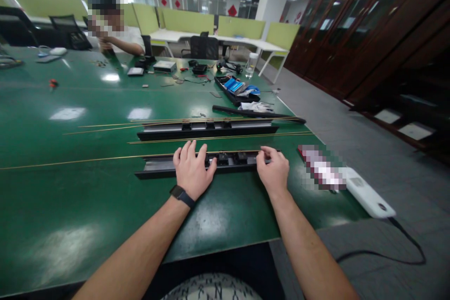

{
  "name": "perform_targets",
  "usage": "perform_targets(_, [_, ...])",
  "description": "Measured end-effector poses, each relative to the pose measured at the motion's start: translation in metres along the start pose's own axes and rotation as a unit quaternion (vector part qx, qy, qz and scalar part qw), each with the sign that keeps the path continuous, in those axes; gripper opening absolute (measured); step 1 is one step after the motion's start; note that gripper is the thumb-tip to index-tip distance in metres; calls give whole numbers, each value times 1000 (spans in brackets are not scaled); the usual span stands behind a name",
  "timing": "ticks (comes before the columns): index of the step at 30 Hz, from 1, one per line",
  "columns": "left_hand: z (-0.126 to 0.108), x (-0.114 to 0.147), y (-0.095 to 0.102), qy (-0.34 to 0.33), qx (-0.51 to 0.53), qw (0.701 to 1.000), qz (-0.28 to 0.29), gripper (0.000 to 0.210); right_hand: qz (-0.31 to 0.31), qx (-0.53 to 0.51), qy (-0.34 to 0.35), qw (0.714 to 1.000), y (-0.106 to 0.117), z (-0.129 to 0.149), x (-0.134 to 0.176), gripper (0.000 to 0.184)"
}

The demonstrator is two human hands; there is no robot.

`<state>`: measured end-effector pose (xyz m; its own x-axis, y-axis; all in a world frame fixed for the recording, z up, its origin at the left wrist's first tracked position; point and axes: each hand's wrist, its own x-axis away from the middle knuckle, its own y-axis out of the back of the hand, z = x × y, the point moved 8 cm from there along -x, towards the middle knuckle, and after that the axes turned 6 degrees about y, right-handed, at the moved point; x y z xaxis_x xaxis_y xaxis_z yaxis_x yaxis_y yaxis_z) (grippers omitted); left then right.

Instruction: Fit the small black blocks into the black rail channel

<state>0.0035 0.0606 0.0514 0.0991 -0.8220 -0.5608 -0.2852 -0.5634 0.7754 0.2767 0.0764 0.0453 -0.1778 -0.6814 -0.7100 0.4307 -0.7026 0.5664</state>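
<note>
A long black channel-shaped rail [160, 164] with a grey inner face and small black blocks in it lies crosswise before me. Along its far edge runs a thin gold strip [87, 160], which reaches far out to the left. My left hand [192, 168] lies over the middle of the rail, its fingers stretched out and apart, the fingertips at the strip. At the rail's right end, my right hand [272, 168] has thumb and forefinger pinched on the strip's end; the exact grip is partly hidden by the fingers.
A second black rail [207, 132] lies just beyond, with more gold strips [218, 138] around it. Farther back are a black tube [260, 115], white gloves [256, 107] and a black tray [228, 89]. A white power strip [369, 192] sits at the right edge. Across the table sits a person [119, 42].
</note>
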Motion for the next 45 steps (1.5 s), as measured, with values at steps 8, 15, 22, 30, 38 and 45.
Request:
perform_targets(8, [0, 1, 0, -3, -7, 1000, -4, 46, 43, -47, 63, 996, -7, 18, 3, 25])
perform_targets(15, [1, 1, -1, 1, 13, 1000, 2, 47, 37, -21, 38, 998, -6, 12, 2, 26])
perform_targets(22, [1, 0, 0, -2, 2, 1000, 4, 48, 27, -14, 23, 999, -5, 7, 1, 25])
perform_targets(30, [0, 0, -1, -6, -2, 1000, 0, 47, 48, -48, 44, 997, -8, 15, 4, 26])
perform_targets(38, [1, 0, 0, -5, -1, 1000, -3, 46, 62, -52, 53, 995, -10, 18, 4, 25])
perform_targets(45, [0, 0, 0, -5, -2, 1000, -3, 46, 42, -32, 26, 998, -7, 10, 2, 25])
